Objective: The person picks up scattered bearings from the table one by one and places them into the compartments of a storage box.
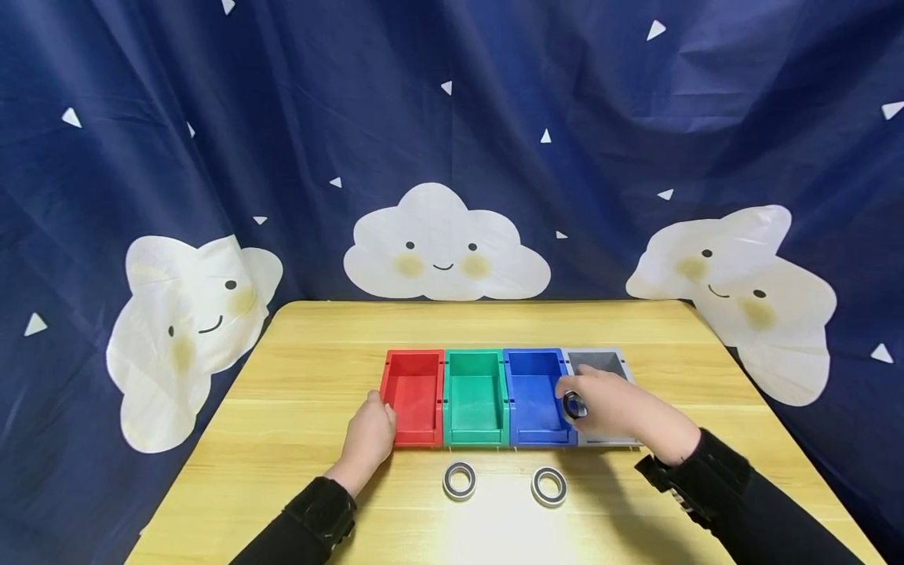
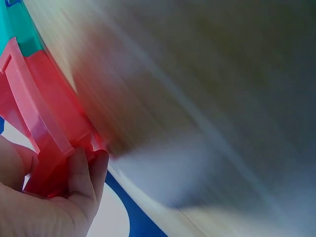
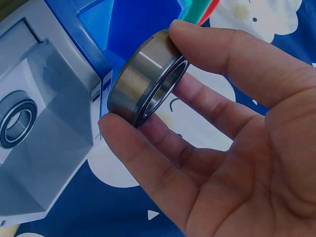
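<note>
left hand (image 1: 372,429): gripping the red bin (image 1: 415,399) at its left edge
right hand (image 1: 606,402): pinching the raised bearing (image 3: 136,81), right near the blue bin (image 1: 533,392)!
grey bin (image 3: 64,128): a second bearing (image 3: 30,111) sitting inside
desk (image 1: 282,439): third bearing (image 1: 448,482), fourth bearing (image 1: 537,488), lying apart

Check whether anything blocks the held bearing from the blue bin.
Nothing visible stands between the bearing in the right hand and the blue bin; only the bin's rim beside the grey bin looks close.
</note>
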`<control>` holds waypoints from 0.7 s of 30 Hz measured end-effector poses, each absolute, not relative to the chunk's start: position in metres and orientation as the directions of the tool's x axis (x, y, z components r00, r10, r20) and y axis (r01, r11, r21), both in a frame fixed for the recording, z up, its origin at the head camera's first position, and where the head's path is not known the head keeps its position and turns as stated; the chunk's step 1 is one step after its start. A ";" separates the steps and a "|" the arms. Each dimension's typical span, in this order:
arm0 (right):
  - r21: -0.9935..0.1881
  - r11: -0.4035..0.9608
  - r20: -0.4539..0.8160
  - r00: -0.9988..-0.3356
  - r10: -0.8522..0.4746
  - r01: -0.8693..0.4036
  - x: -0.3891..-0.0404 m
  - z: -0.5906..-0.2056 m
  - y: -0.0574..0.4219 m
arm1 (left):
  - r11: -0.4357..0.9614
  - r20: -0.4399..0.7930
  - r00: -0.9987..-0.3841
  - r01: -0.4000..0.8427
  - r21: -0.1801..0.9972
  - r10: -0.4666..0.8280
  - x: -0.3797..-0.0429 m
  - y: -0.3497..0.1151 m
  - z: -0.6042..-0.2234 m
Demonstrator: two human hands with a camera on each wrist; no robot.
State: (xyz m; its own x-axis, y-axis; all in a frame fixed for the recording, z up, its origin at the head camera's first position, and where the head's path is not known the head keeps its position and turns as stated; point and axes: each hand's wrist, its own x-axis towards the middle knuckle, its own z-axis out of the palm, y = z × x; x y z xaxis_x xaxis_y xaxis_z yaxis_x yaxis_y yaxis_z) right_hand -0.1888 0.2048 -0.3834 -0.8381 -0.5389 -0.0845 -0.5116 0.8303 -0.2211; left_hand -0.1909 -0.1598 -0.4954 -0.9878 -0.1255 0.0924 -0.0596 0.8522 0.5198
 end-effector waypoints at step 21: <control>-0.223 0.825 -0.107 -0.829 -0.549 -0.519 -0.217 -0.392 0.193 | 0.859 0.104 -0.987 -0.049 0.510 -0.119 -0.191 -0.160 -0.495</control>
